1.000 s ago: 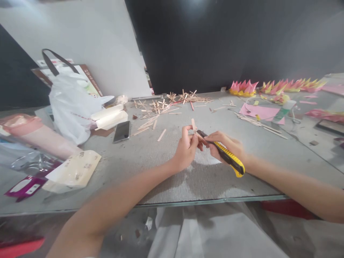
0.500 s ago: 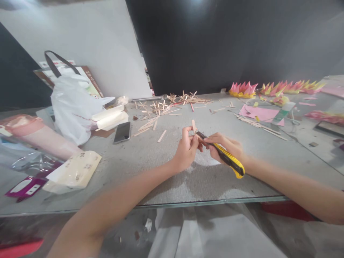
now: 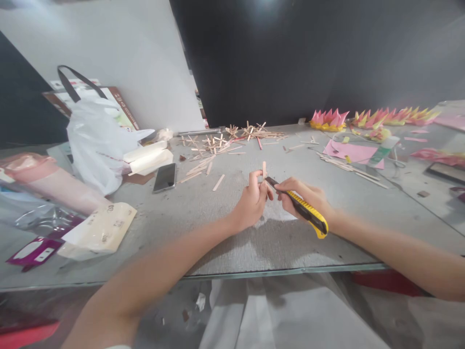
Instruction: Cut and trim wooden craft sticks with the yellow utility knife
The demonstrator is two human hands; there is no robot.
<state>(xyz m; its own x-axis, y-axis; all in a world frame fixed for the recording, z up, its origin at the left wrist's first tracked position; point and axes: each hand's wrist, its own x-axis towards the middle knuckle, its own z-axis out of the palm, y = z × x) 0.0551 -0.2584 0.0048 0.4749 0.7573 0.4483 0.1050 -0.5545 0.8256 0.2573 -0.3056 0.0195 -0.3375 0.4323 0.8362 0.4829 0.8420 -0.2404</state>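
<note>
Between the thumb and fingers of my left hand [image 3: 253,201] a small wooden craft stick [image 3: 264,169] is pinched, pointing upward above the table. My right hand [image 3: 305,196] is wrapped round a yellow and black utility knife [image 3: 307,212]. The knife slants up to the left, and its black tip end meets the stick or lies just beside it; the blade is too small to make out. Beyond my hands, a single loose stick [image 3: 218,182] lies on the grey table [image 3: 218,247].
Scattered wooden sticks [image 3: 218,144] lie at the back. A phone [image 3: 165,178], white plastic bag [image 3: 94,140], pink tumbler [image 3: 61,182] and tissue pack [image 3: 103,232] are at left. Pink paper flowers [image 3: 329,120], pink paper [image 3: 350,151] and more sticks [image 3: 348,168] sit at right.
The stick has turned from a slight leftward lean to nearly upright. The knife and my right hand have shifted slightly, and both hands keep their grips.
</note>
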